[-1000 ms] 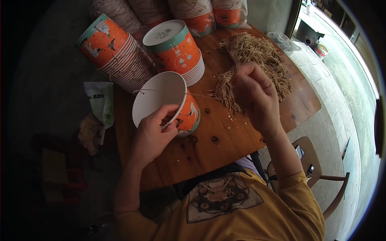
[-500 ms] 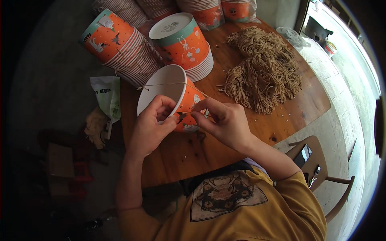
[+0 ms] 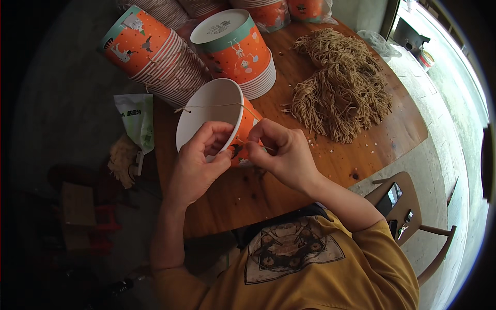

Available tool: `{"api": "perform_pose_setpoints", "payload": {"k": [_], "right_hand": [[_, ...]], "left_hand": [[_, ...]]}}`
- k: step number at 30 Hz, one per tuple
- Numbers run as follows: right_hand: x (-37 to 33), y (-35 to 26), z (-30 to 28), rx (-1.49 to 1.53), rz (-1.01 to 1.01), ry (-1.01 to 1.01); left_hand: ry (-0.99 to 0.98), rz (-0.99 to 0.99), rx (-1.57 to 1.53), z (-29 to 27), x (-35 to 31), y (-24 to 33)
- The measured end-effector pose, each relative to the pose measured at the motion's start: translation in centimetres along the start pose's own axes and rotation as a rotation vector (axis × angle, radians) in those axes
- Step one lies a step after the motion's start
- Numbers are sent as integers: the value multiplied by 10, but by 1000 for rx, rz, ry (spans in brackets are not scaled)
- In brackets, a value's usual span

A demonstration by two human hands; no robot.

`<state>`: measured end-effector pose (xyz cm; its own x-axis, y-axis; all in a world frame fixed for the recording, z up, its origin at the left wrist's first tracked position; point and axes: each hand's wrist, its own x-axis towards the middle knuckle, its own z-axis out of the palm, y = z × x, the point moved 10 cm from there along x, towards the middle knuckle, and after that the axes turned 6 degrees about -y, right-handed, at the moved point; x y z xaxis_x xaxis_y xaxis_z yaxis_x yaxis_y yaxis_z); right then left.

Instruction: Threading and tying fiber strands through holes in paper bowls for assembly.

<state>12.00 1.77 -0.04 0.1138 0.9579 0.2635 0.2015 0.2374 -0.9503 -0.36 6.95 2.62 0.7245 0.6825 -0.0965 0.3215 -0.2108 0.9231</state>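
Note:
An orange paper bucket [image 3: 205, 119] with a white inside lies tilted on the table, its mouth toward the left. My left hand [image 3: 199, 165] is closed over its near rim, fingers inside and thumb on the printed outer wall. A thin tan cord [image 3: 217, 106] crosses the mouth, with a knot at its left end, and runs over the rim down the outer side. My right hand [image 3: 284, 155] pinches part of the cord beside that wall, close to my left thumb. The cord's end at the right fingertips is partly hidden.
A heap of tan cords [image 3: 343, 88] lies on the wooden table [image 3: 217, 206] at the right. Behind the bucket are an upside-down bucket stack [image 3: 235, 57] and a leaning stack [image 3: 147, 51]. A chair [image 3: 408, 222] holding a phone stands right; a white-green pouch [image 3: 137, 124] is left.
My right hand has shifted slightly left, closer to the bucket wall and my left thumb, with its fingers drawn in on the cord. My left hand keeps its grip on the rim.

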Motion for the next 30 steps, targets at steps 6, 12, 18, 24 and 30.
{"api": "perform_pose_setpoints", "payload": {"k": [6,12,18,24,30], "right_hand": [[2,14,7,128,76,-42],[2,17,10,154,92,-64],[5,26,10,188,65,2],[4,21,9,163,77,-4],[-3,18,1,17,73,-14]], "left_hand": [[-10,1,3,2,-1,1],[-13,5,10,2,-1,1],[-31,22,50,5,-2,3],[-41,-3,20,8,-3,0],[-141,30,-2,19,2,0]]}}
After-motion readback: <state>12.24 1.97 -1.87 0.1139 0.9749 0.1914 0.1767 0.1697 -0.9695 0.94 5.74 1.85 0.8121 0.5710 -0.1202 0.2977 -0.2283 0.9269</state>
